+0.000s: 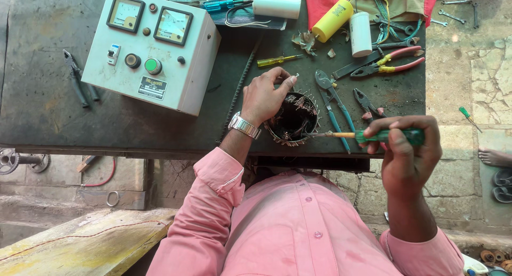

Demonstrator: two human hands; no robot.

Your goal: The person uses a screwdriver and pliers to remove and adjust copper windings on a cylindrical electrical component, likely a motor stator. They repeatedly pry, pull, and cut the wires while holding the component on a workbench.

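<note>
A round motor stator [293, 118] with copper windings and a toothed rim sits near the front edge of the dark workbench [48, 110]. My left hand [265, 96], with a metal watch on the wrist, grips the stator's far rim from above. My right hand [406, 148] is shut on a green-handled screwdriver [373, 135]. The screwdriver lies level, and its tip reaches into the windings from the right.
A white control box [152, 49] with two meters stands at the back left. Blue-handled pliers [333, 102] and red-handled pliers [392, 62] lie right of the stator, with white and yellow capacitors [332, 21] behind. Black pliers [77, 78] lie far left. A bare foot [495, 157] shows at right.
</note>
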